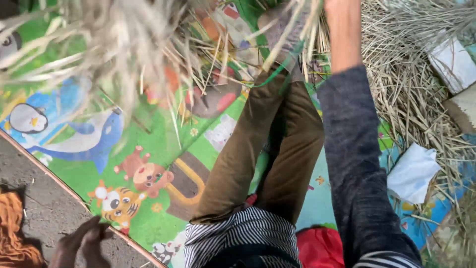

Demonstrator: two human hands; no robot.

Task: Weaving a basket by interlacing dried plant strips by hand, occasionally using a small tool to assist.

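A bundle of dry straw [114,44] is seen blurred across the upper left of the head view, close to the camera, above a green play mat [148,149] printed with cartoon animals. The left hand is hidden behind or within that bundle, so the state of its fingers cannot be told. The right arm, in a dark grey sleeve [357,164], is stretched upward, and the right hand is cut off by the top edge, so its grip cannot be judged either; it is probably reaching into the straw. Brown trousered legs [267,144] are extended over the mat. A large heap of loose straw [411,84] is spread at the right, with a crumpled white cloth [412,171] lying beside it
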